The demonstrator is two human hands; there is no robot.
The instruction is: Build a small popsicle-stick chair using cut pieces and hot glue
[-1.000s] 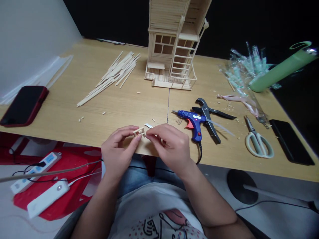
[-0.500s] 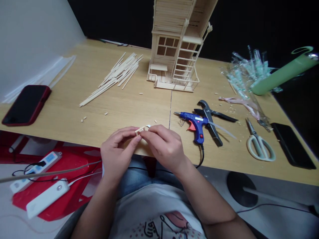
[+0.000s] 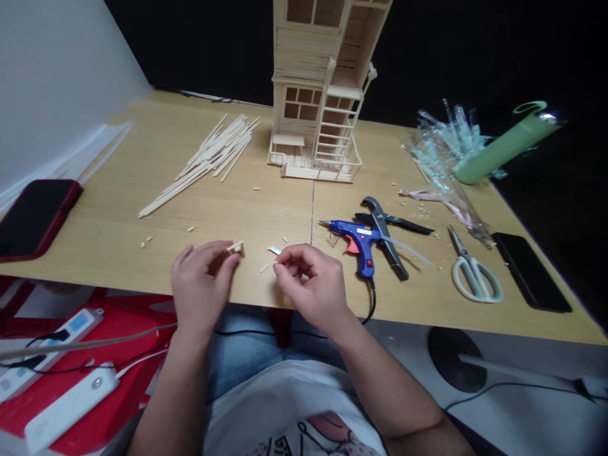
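In the thumb and fingers of my left hand (image 3: 202, 278) is a small wooden piece (image 3: 236, 249) made of short sticks, held just above the table's front part. My right hand (image 3: 313, 278) is closed in a pinch to the right of it; whatever may be between the fingertips is too small to make out. Close by these fingertips a small silvery flat piece (image 3: 273, 251) lies on the table. A short cut stick (image 3: 265, 268) lies between my hands. The blue glue gun (image 3: 354, 237) rests right of my right hand.
A model house of sticks (image 3: 308, 133) stands at the back, with a pile of thin sticks (image 3: 213, 152) to its left. Pliers-like cutters (image 3: 387, 244), scissors (image 3: 475, 272), a black phone-like slab (image 3: 532, 272) and a green bottle (image 3: 503, 152) occupy the right. A phone (image 3: 38, 215) lies left.
My hands have come apart, the left keeping the small wooden piece and the right pulling away from it. The view has shifted slightly.
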